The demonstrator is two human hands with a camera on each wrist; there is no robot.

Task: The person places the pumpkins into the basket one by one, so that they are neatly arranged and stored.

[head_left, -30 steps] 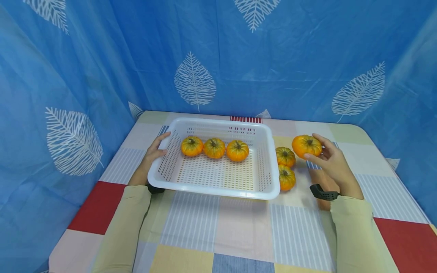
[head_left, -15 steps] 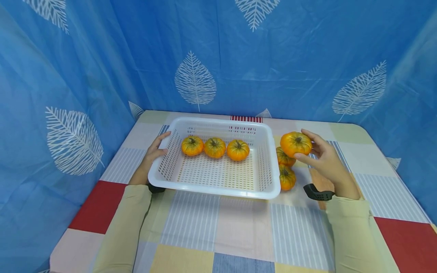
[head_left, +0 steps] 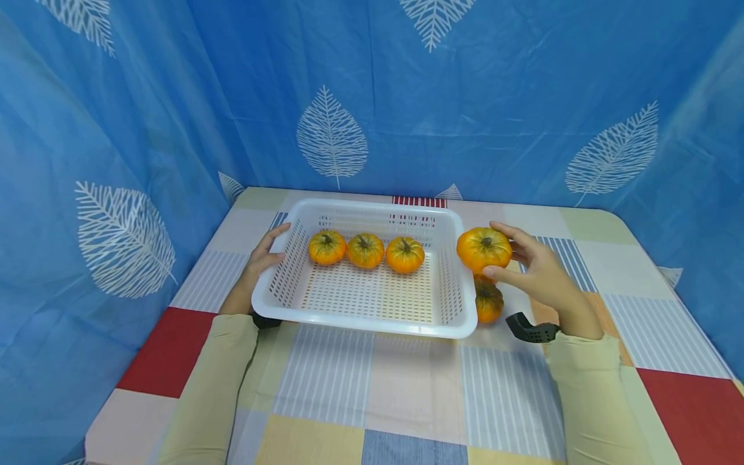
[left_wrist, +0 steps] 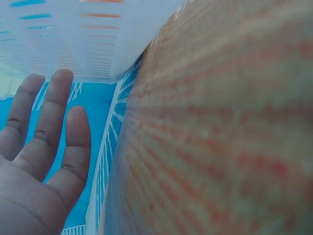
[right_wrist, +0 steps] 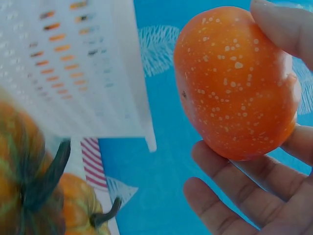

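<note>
A white perforated plastic basket (head_left: 372, 328) holds three small orange pumpkins in a row: left (head_left: 327, 249), middle (head_left: 365, 252) and right (head_left: 405, 256). At its left end my left hand (head_left: 254, 270) lies against the rim, and the left wrist view shows its fingers (left_wrist: 46, 132) extended near the wall. My right hand (head_left: 540, 274) pinches another orange pumpkin (head_left: 482, 248) between thumb and fingers, raised beside the basket's right rim. Its white-speckled underside (right_wrist: 234, 88) faces the right wrist camera. Below it a pumpkin (head_left: 490, 303) sits on the table; one more is mostly hidden in the head view.
A patchwork-checked cloth covers the table (head_left: 418, 387). Blue curtains (head_left: 372, 129) with white leaf prints hang behind and along the sides. In the right wrist view, two pumpkins (right_wrist: 29, 196) with dark stems appear at lower left, below the basket wall (right_wrist: 93, 98).
My right hand has carried the held pumpkin leftward to the basket's right rim, passing over the pumpkins on the table. The left hand and basket have stayed in place.
</note>
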